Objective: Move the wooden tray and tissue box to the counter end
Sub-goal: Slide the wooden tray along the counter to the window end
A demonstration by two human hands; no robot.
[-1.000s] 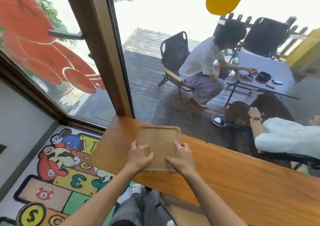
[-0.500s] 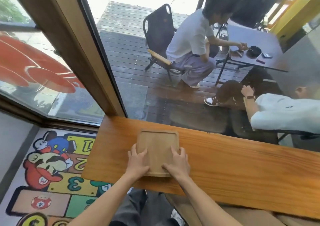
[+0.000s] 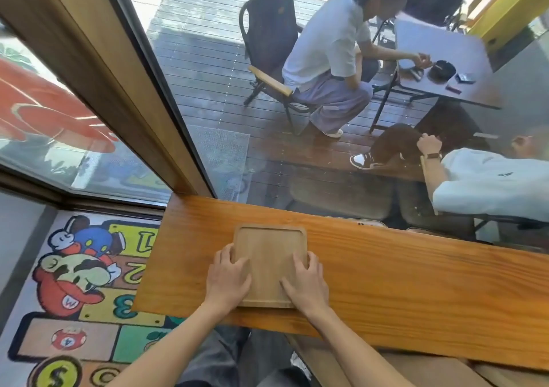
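Note:
A pale wooden tray (image 3: 269, 250) with a raised rim lies flat on the orange-brown wooden counter (image 3: 386, 276), near the counter's left end. My left hand (image 3: 227, 279) rests on the tray's near left corner, fingers spread over the rim. On the near right corner lies my right hand (image 3: 306, 284), its fingers flat on the tray's surface. Both hands press on the tray. No tissue box is in view.
A large window (image 3: 267, 149) stands right behind the counter, with a thick wooden frame post (image 3: 118, 95) at the left end. Beyond the counter's left edge lies a cartoon floor mat (image 3: 80, 291). Two people sit at a table (image 3: 445, 60) outside the glass.
The tray and both hands keep the same hold near the counter's left end. My head has tilted down and nearer, so the counter fills more of the view.

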